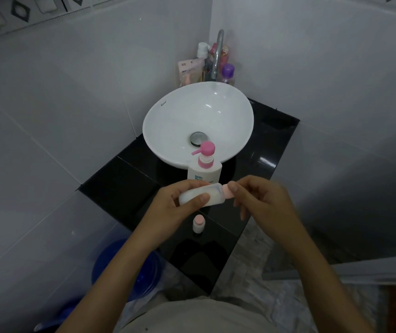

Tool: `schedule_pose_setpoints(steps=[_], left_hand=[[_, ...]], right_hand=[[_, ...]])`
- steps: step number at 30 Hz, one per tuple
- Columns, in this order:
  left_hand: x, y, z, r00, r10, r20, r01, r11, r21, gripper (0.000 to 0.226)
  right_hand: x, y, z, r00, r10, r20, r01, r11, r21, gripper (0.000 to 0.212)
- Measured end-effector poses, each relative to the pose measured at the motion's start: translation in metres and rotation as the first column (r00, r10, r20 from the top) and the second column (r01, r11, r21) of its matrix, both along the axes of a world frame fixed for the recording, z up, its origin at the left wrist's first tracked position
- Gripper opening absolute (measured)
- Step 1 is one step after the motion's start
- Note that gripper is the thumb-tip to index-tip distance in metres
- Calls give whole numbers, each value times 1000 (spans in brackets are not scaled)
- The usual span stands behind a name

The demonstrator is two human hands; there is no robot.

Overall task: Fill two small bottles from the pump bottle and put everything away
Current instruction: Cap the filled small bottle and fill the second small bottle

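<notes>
My left hand (180, 198) grips a small translucent bottle (212, 194) holding white liquid, lying on its side above the black counter (124, 183). The fingers of my right hand (257, 195) pinch its pink cap (228, 192) at the bottle's right end. A white pump bottle (204, 170) with a pink pump head stands upright just behind my hands, in front of the sink. A second small bottle (198, 224) with a pink cap stands upright on the counter below my hands.
A white bowl sink (168, 111) sits on the counter, with a chrome tap (218, 54) behind it. Several toiletry bottles (227, 72) crowd the corner by the tap. Below left, a blue bucket (110, 267) stands on the floor.
</notes>
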State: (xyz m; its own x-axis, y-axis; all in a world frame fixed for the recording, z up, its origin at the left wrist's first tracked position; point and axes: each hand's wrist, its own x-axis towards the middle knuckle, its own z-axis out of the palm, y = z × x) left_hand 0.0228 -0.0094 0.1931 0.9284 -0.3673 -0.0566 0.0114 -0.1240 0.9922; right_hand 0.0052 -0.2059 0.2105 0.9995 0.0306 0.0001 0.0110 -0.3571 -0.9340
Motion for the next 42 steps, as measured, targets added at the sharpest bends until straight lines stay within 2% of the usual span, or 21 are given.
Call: schedule_pose_setpoints(steps=[4,7,10,14,17,22,24,29,35,40,42], left_hand=[[0,0,0,1000,6,-2,-6,1000,2,28],[1,1,-1,1000,0,-1,0,1000,-1,29],[1,-1,-1,1000,-6,-8,6,1000,-2,30],[1,-1,-1,1000,0,-16,0,1000,-10,29],[2,0,-1,1000,0,-19,0,1000,7,32],[1,0,0,999,16,-33,-17,1000,-10,33],[1,0,0,999,22,-39,-23,1000,-18,36],[0,-5,0,997,67,-34,-69,996,-65,41],[-2,-9,-4,994,108,5,-108,991,-76,36],[0,-6,-9,994,91,53,-92,996,10,36],[3,-1,-12,994,70,89,-79,991,107,34]], right_hand=[[-2,-8,1,992,119,41,-120,993,21,29],[-3,-5,0,996,72,48,-73,997,32,19],[-2,-1,1,1000,1,16,-2,1000,20,38],[-3,-7,2,995,94,37,-96,994,57,24],[-2,-5,1,997,71,24,-73,994,81,16],[-1,-4,1,995,94,23,-96,989,108,23],[-1,-3,0,995,100,24,-101,991,90,19],[-3,3,-4,999,19,38,-24,988,150,19],[-3,9,-12,998,-67,15,62,977,204,16],[-1,9,-16,997,-81,-3,79,970,232,12],[1,9,-17,998,-61,34,54,981,187,15]])
